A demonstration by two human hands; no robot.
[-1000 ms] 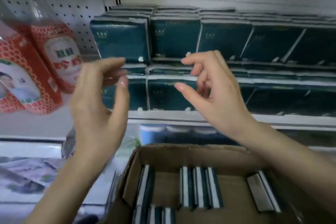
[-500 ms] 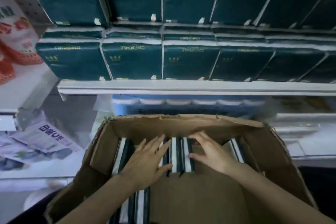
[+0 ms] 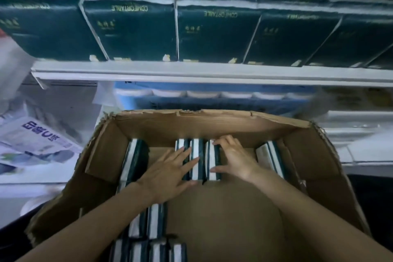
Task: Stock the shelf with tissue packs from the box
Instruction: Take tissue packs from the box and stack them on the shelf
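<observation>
Head view: the left fingers (image 3: pixel 177 154) lie straight and spread across the tops of three packs (image 3: pixel 197 146) standing on edge in the middle of the box (image 3: pixel 212 116). The right fingers (image 3: pixel 223 142) curl over the far end of the rightmost pack, with the thumb at its near end, so that hand looks clamped along its length. The left hand (image 3: pixel 163 176) presses flat and the right hand (image 3: pixel 236 160) sits just beside it, both forearms reaching in over the near side. More packs stand by the left wall, the right wall and the near edge. Above, the shelf (image 3: pixel 191 71) carries rows of the same dark green stock (image 3: pixel 131 31). I'd guess these are light and soft, and film-wrapped, so a bit slippery. Squeezing the trio from both outer faces should lift them together, though the middle one could slide out.
</observation>
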